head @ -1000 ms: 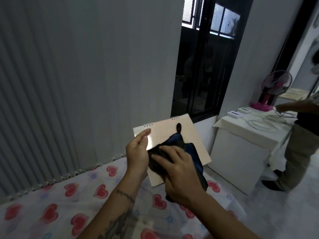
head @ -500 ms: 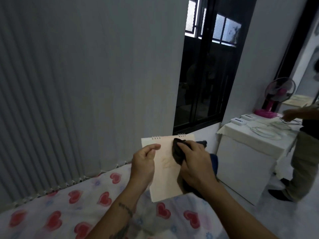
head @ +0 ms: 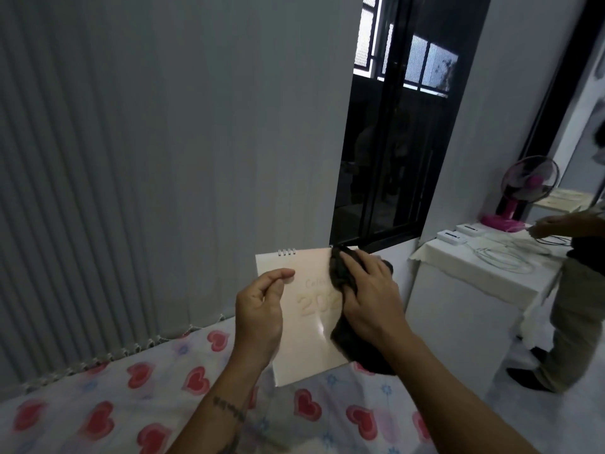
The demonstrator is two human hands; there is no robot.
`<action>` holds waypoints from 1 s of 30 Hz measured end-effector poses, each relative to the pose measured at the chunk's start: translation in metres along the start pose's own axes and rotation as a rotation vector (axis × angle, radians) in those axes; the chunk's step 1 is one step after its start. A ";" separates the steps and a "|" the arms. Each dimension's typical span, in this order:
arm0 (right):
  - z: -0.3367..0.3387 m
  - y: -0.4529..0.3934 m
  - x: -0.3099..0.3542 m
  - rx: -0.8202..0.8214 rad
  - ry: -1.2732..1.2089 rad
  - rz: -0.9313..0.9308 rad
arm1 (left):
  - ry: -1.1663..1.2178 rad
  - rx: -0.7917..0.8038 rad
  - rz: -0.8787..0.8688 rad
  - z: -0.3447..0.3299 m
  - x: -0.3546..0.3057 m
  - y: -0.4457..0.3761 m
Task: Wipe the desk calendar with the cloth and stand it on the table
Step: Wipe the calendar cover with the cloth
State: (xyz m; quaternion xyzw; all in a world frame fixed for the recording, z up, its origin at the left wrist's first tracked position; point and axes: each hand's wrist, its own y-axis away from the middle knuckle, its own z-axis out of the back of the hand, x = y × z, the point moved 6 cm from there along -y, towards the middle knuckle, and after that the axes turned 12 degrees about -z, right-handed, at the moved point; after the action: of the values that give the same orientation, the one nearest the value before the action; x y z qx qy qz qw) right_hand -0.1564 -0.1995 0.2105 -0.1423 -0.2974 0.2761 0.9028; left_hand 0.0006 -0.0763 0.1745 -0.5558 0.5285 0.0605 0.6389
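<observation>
A cream spiral-bound desk calendar [head: 306, 326] is held up in the air above the table, its front cover facing me. My left hand [head: 260, 317] grips its left edge, thumb on the front. My right hand [head: 370, 301] presses a dark cloth [head: 340, 271] flat against the upper right part of the cover. More of the cloth hangs down below my wrist, hiding the calendar's right edge.
The table [head: 98, 407] below wears a white cover with red hearts. A grey wall stands close behind. To the right is a white cabinet [head: 458, 309] with cables, white boxes and a pink fan [head: 520, 194]. Another person [head: 576, 309] stands beside it.
My right hand has slid the cloth from the lower middle of the cover up to its top right corner. The calendar has turned more upright, its printed front now showing.
</observation>
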 end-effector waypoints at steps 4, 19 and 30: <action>-0.002 0.015 0.002 -0.051 -0.011 -0.051 | 0.030 0.018 0.047 0.003 0.008 0.002; -0.010 0.011 -0.009 -0.021 -0.014 -0.143 | 0.018 0.016 0.075 -0.002 0.006 -0.002; -0.037 0.093 0.039 0.089 0.117 0.403 | 0.132 -0.088 0.188 0.007 0.019 -0.014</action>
State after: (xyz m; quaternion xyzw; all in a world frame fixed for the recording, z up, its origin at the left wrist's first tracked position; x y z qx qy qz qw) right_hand -0.1463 -0.1052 0.1603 -0.1747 -0.1976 0.4552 0.8505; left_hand 0.0226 -0.0861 0.1684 -0.5340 0.6160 0.1069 0.5692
